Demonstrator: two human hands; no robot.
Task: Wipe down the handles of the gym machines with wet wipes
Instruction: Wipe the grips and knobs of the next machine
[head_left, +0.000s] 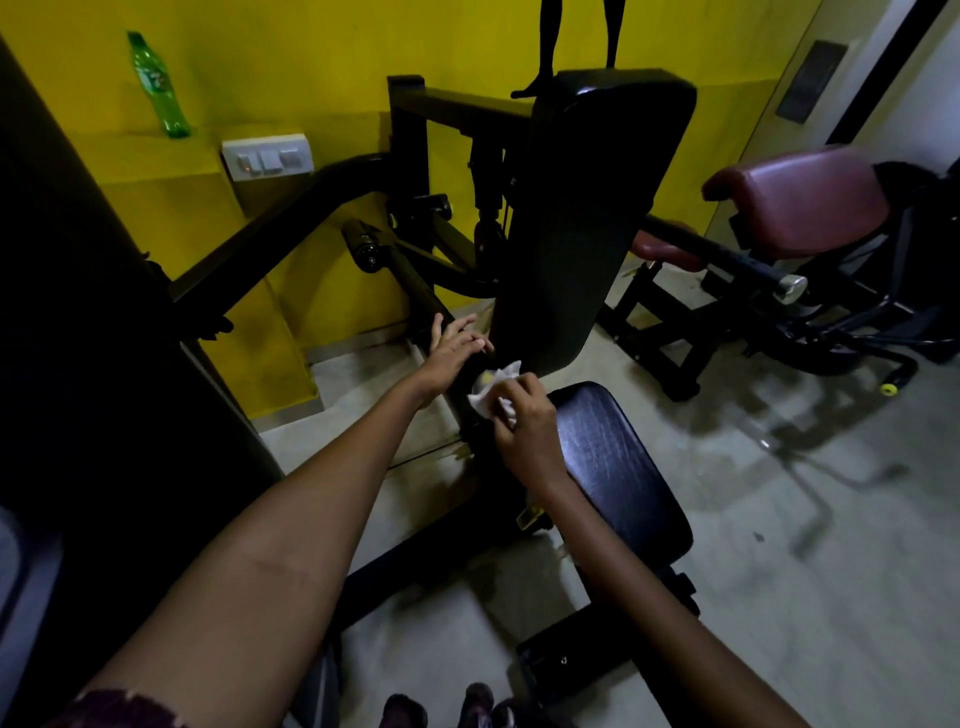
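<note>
white wipe (493, 393) bunched in right grip (524, 421)

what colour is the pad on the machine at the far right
Maroon pad, seen clearly in the head view.

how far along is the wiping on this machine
Nothing shows as finished; no handle looks visibly wiped. In hand: the right hand grips a white wet wipe low by the black back pad, while the left hand rests open on the frame. The roller handle and chrome-tipped bar remain.
</note>
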